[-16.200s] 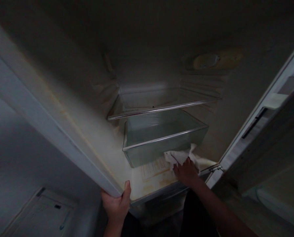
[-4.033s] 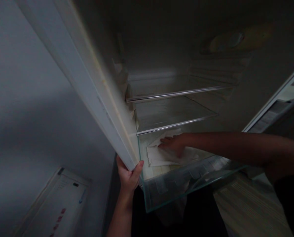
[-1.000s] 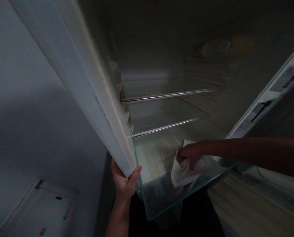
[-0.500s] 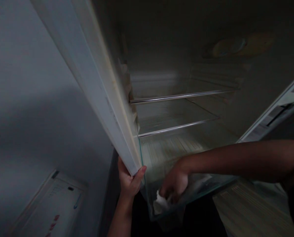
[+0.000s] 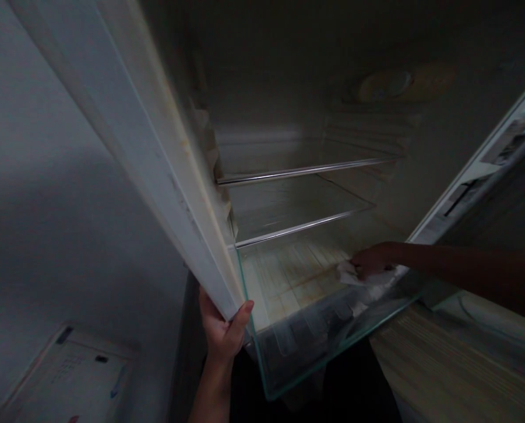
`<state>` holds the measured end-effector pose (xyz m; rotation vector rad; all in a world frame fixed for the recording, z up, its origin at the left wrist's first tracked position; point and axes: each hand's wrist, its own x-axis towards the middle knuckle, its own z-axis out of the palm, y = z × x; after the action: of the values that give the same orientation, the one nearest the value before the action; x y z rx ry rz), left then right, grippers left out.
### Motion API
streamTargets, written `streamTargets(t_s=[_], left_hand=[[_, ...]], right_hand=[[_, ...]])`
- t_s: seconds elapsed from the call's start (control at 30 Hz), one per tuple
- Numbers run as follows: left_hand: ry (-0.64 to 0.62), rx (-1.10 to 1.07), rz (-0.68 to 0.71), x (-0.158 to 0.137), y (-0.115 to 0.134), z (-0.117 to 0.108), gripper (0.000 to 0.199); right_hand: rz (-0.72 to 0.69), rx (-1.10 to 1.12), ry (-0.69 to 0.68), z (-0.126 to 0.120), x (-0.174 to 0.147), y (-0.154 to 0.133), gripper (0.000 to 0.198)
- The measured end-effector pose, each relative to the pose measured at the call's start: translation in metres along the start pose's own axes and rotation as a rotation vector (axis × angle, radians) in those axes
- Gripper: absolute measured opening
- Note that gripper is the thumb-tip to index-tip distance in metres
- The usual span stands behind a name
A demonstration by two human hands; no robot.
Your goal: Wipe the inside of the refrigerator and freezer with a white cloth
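My left hand (image 5: 225, 329) is wrapped round the lower end of the refrigerator's white side edge (image 5: 187, 211), thumb at the front. Beside that thumb, a clear glass shelf (image 5: 289, 364) with a greenish rim sticks out of the dim compartment toward me. My right hand (image 5: 374, 260) reaches in from the right, closed on a white cloth (image 5: 350, 275) that lies against the right part of the shelf. Whether it is fabric or paper I cannot tell. Yellowish streaks show on the pale surface (image 5: 295, 273) left of the cloth.
Two metal-fronted shelves (image 5: 306, 170) cross the compartment above my hands. A yellowish lamp cover (image 5: 383, 85) is on the upper right inner wall. The open door's shelves (image 5: 460, 197) border the right side. At lower left, a white box-like object (image 5: 69, 376) is by the wall.
My right hand has moved with the cloth from the shelf's front left corner to its right, farther back. My left hand keeps its hold on the edge. The view has shifted slightly.
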<state>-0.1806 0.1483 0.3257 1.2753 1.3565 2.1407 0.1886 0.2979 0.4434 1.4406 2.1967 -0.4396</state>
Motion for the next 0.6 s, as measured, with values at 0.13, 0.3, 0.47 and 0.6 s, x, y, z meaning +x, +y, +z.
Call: streamTargets(t_s=[0.13,0.3,0.47,0.6], left_hand=[[0.006,-0.006,0.018,0.002,0.001,0.001,0.085],[-0.003,0.060,0.040,0.005,0.009,0.001,0.082],[-0.027,0.089,0.049,0.005,0.013,0.001,0.080],[-0.034,0.090,0.039,0.003,0.008,-0.001,0.081]], right_hand=[[-0.272,-0.197,0.200,-0.010,0.039,-0.058,0.038],[-0.712,-0.622,0.579,-0.026,0.103,-0.131,0.046],[-0.934,-0.919,0.670,-0.035,0.147,-0.174,0.051],[-1.031,-1.042,0.665,-0.043,0.154,-0.186,0.052]])
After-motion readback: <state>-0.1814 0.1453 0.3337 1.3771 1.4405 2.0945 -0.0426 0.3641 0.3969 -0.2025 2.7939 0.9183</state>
